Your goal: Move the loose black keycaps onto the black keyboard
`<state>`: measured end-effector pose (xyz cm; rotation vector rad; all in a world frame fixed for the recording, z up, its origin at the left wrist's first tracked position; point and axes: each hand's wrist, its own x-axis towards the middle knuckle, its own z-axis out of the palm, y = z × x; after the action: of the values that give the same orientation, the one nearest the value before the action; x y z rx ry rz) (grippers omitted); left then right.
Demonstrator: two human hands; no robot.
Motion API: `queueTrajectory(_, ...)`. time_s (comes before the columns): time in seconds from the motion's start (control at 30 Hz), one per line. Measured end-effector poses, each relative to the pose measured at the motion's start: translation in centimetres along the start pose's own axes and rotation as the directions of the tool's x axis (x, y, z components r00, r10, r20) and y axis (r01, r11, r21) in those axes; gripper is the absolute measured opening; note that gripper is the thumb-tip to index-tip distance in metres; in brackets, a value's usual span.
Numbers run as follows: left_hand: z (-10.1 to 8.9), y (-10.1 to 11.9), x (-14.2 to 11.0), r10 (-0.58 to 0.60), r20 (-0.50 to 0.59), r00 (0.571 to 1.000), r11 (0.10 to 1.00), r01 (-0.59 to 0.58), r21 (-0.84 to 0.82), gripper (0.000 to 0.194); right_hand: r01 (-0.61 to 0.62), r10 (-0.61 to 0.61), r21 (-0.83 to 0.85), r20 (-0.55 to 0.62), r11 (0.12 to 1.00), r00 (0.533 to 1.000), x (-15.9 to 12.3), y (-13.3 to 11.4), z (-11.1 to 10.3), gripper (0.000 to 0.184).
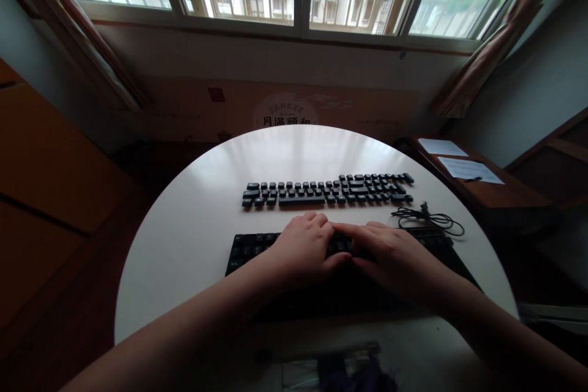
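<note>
A black keyboard (250, 248) lies near the front of the round white table (174, 257), with part of its key area bare of keycaps at the right. My left hand (305, 248) rests over its middle, fingers bunched and bent, their tips partly hidden. My right hand (386, 254) lies over the keyboard from the other side, index finger stretched toward the left hand's fingertips, thumb apart. Both thumbs nearly meet above the keys. Whatever small thing may be between the left fingers is hidden. Behind the hands, loose black keycaps (316, 191) stand in rows on the tabletop.
A coiled black cable (429, 218) lies at the keyboard's far right. Close to me at the table's front is a dim, dark purple item (358, 373). Papers (471, 169) and a pen lie on a brown side table at the right. Windows stand beyond.
</note>
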<state>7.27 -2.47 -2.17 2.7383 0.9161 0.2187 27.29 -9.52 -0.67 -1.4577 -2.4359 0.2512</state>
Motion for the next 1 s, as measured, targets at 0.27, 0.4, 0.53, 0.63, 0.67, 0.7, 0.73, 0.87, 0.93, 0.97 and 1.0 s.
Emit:
queueTrajectory(0.27,0.2,0.1,0.8,-0.11,-0.017,0.994,0.993,0.109,-0.04,0.057,-0.007,0.005,0.062,0.036,0.998,0.999,0.2,0.4,-0.3,0.086)
queueTrajectory(0.4,-0.1,0.0,1.2,-0.137,0.017,0.99,0.989,0.137,-0.046,0.054,0.045,-0.064,0.149,0.132,0.988,0.989,0.3,0.9,-1.1,0.088)
queueTrajectory(0.53,-0.2,0.1,1.3,-0.131,0.031,0.991,0.991,0.132,-0.019,0.057,0.069,-0.082,0.175,0.067,0.982,0.994,0.1,1.2,-2.0,0.07)
queueTrajectory(0.63,-0.3,0.1,1.4,-0.126,0.064,0.99,0.992,0.125,0.015,0.056,0.108,-0.103,0.193,-0.039,0.975,0.994,0.1,1.7,-2.3,0.055)
queueTrajectory(0.67,-0.3,0.1,1.4,-0.131,0.076,0.988,0.991,0.13,0.025,0.056,0.115,-0.102,0.204,-0.071,0.972,0.992,0.1,1.9,-2.3,0.05)
queueTrajectory(0.7,-0.3,0.1,1.4,-0.137,0.083,0.987,0.99,0.135,0.034,0.055,0.116,-0.097,0.213,-0.098,0.97,0.99,0.1,2.0,-2.3,0.046)
queueTrajectory(0.73,-0.3,0.2,1.3,-0.139,0.087,0.986,0.99,0.136,0.04,0.055,0.114,-0.089,0.218,-0.122,0.969,0.989,0.2,2.2,-2.2,0.042)
queueTrajectory(0.87,-0.3,0.2,0.9,-0.091,0.06,0.994,0.994,0.087,0.06,0.053,0.087,-0.041,0.22,-0.205,0.972,0.978,0.5,2.7,-1.6,0.031)
queueTrajectory(0.93,-0.2,0.1,0.5,-0.063,0.047,0.997,0.996,0.06,0.062,0.053,0.076,-0.014,0.237,-0.253,0.969,0.967,0.7,3.0,-1.3,0.027)
queueTrajectory(0.97,-0.3,0.0,0.3,-0.048,0.045,0.998,0.997,0.045,0.056,0.053,0.07,0.003,0.253,-0.278,0.965,0.96,0.8,3.1,-1.1,0.025)
queueTrajectory(1.0,-0.4,-0.1,0.2,-0.032,0.044,0.999,0.999,0.03,0.045,0.053,0.063,0.024,0.272,-0.306,0.96,0.952,0.9,3.4,-0.9,0.023)
